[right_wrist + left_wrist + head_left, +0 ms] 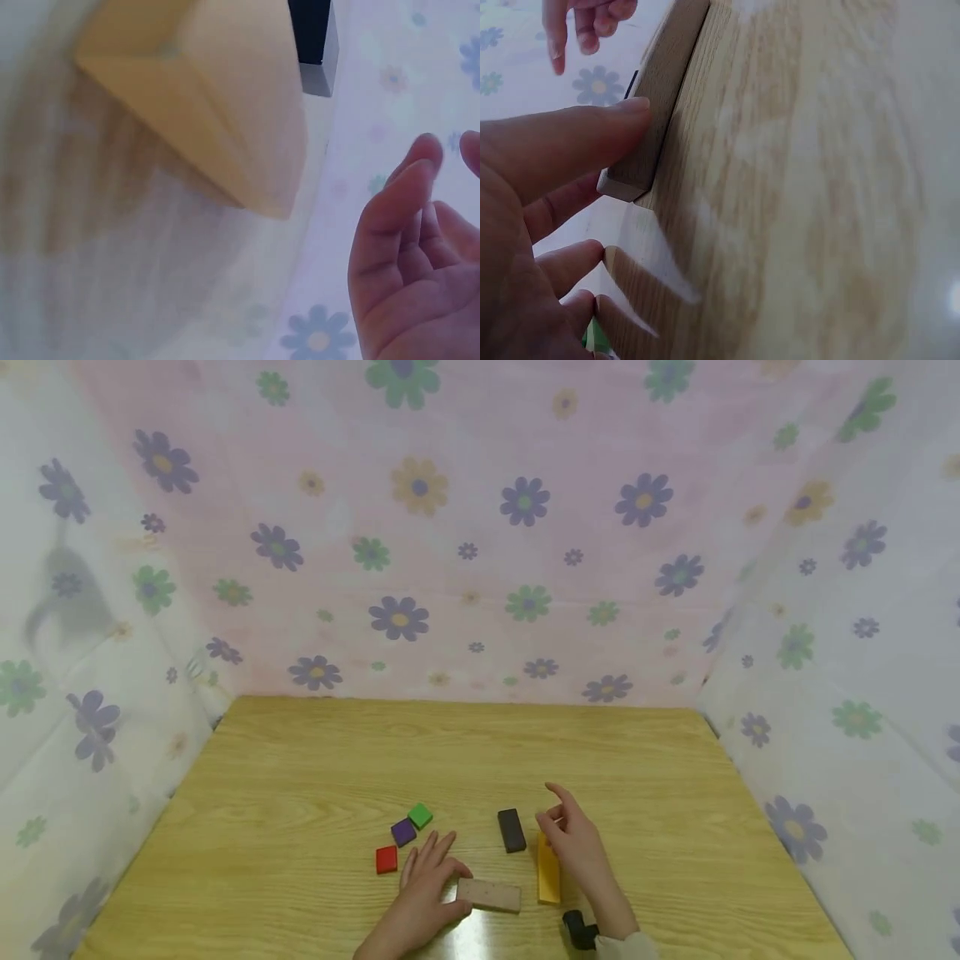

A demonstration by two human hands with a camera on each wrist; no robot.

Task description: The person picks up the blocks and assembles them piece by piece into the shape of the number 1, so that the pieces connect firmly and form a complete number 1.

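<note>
My left hand pinches the left end of a light wooden block lying on the table. In the left wrist view, the thumb presses the face of that wooden block, and the other fingers spread down to the tabletop. Above a yellow block hovers my right hand, its index finger stretched out and the others loosely bent. The right wrist view has this hand apart from the yellow block, with nothing in its fingers. A black block lies just left of it.
Small red, purple and green square tiles lie beyond the left hand. A dark curved object is beside the right wrist. Flower-patterned cloth walls the wooden table at the back and both sides.
</note>
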